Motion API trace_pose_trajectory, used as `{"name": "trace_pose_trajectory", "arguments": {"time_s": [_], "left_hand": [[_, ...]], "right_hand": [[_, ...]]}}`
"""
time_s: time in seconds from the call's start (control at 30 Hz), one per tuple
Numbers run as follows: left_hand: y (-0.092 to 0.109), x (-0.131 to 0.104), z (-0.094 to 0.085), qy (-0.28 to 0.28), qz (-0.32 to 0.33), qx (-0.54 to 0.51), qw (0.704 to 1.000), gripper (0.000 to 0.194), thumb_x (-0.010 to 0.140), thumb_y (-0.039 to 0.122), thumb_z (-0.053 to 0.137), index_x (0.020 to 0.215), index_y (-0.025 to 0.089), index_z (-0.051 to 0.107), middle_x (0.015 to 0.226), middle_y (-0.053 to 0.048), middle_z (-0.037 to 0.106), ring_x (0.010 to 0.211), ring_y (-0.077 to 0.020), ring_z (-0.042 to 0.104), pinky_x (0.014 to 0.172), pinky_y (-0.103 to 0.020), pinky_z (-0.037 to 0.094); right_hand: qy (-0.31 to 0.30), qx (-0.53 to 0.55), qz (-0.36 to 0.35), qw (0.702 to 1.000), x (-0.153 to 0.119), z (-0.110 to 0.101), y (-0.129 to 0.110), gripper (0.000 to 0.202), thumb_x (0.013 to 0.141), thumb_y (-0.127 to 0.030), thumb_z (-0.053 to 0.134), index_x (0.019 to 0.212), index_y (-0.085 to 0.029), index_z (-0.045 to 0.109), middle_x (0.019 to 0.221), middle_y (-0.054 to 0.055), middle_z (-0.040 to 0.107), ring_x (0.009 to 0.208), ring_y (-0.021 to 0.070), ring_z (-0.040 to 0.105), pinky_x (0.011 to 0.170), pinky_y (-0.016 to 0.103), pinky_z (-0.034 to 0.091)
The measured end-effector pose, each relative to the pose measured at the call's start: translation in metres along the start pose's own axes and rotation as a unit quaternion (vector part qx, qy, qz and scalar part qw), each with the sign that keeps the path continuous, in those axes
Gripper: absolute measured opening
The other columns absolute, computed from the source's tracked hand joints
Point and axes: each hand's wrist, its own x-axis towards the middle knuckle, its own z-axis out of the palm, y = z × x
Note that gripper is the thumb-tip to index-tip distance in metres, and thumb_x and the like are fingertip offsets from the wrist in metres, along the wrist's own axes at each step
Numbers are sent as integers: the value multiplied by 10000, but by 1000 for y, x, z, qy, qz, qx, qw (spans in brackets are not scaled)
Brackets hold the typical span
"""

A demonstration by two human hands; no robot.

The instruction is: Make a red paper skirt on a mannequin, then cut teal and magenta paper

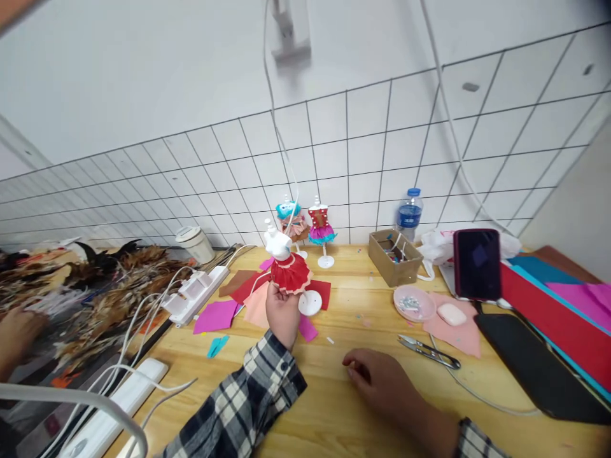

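Note:
A small white dress form in a red skirt (290,272) is held by my left hand (282,312), whose fingers close around its stand under the skirt. The form leans a little, and its round white base (310,303) shows beside the hand. My right hand (377,378) rests low over the wooden table with its fingers curled; whether anything is between them is hidden. Two more dressed forms stand behind, one in a red top and pink skirt (321,228), the other in turquoise and peach (292,222). Scissors (429,352) lie right of my right hand.
Felt scraps (216,316) surround the left hand. Rightward are a cardboard box (395,257), pink dish (414,304), bottle (409,213), phone (477,264) and red sheets (563,318). Power strips (195,296) and cables cross the left, near feathers (119,286) and another person's hand (19,334).

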Motion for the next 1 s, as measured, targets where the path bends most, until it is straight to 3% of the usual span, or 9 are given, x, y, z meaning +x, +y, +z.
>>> {"name": "trace_pose_trajectory", "arguments": {"time_s": [0.2, 0.33, 0.4, 0.47, 0.57, 0.63, 0.7, 0.9, 1.0], "left_hand": [[-29, 27, 48, -35, 21, 20, 999, 260, 702, 267, 729, 785, 196, 492, 766, 33, 614, 772, -134, 635, 779, -287, 509], [-54, 44, 66, -34, 36, 77, 996, 312, 662, 176, 742, 653, 188, 430, 586, 100, 426, 552, -66, 450, 588, -191, 408], [-66, 49, 71, -35, 43, 106, 993, 321, 675, 154, 743, 631, 179, 425, 568, 105, 383, 531, -58, 400, 556, -183, 375], [-76, 53, 75, -42, 46, 132, 989, 257, 735, 178, 731, 666, 160, 484, 600, 87, 437, 560, -67, 444, 579, -198, 411], [-90, 53, 80, -59, 42, 161, 984, 165, 876, 280, 639, 938, 130, 613, 870, -12, 624, 746, -130, 600, 686, -293, 525], [-98, 51, 82, -71, 36, 172, 982, 284, 921, 325, 583, 1138, 141, 593, 1103, -79, 631, 916, -189, 637, 779, -381, 556], [-104, 49, 82, -81, 31, 175, 981, 329, 927, 334, 572, 1201, 151, 571, 1183, -95, 610, 986, -212, 631, 823, -415, 554], [-110, 45, 83, -106, 28, 137, 984, 223, 782, 271, 711, 914, 162, 569, 838, 3, 642, 783, -137, 622, 743, -271, 508], [-108, 43, 86, -126, 20, 108, 986, 255, 741, 280, 713, 887, 187, 525, 837, -4, 662, 801, -144, 643, 752, -265, 497]], "right_hand": [[-40, -5, 33, 999, 11, 6, 11, 212, 803, -223, 544, 941, -236, 704, 805, 1, 728, 721, 156, 636, 662, 246, 381], [-26, 7, 28, 999, 16, 8, 17, 214, 797, -216, 544, 930, -239, 710, 801, -9, 727, 713, 142, 626, 659, 228, 377], [-17, 18, 24, 999, 18, 8, 18, 216, 794, -207, 537, 916, -233, 713, 793, -8, 725, 706, 139, 623, 656, 223, 377], [-12, 28, 25, 999, 19, 7, 18, 219, 789, -199, 533, 903, -226, 717, 789, -5, 724, 707, 138, 623, 655, 220, 379], [-9, 42, 30, 999, 21, 7, 18, 224, 785, -194, 529, 894, -222, 722, 779, 0, 724, 698, 137, 622, 647, 219, 378], [-7, 47, 30, 998, 22, 7, 18, 225, 783, -193, 527, 890, -221, 723, 774, 3, 722, 693, 139, 621, 641, 220, 376], [-2, 50, 29, 998, 22, 8, 19, 224, 783, -190, 524, 885, -221, 721, 765, 3, 719, 684, 138, 616, 635, 220, 373], [12, 61, 40, 997, 23, 9, 20, 211, 778, -185, 528, 871, -215, 715, 747, 1, 710, 660, 133, 604, 623, 222, 366], [20, 65, 45, 997, 24, 10, 20, 209, 781, -187, 527, 870, -213, 714, 748, 2, 707, 673, 135, 609, 632, 223, 371]]}}
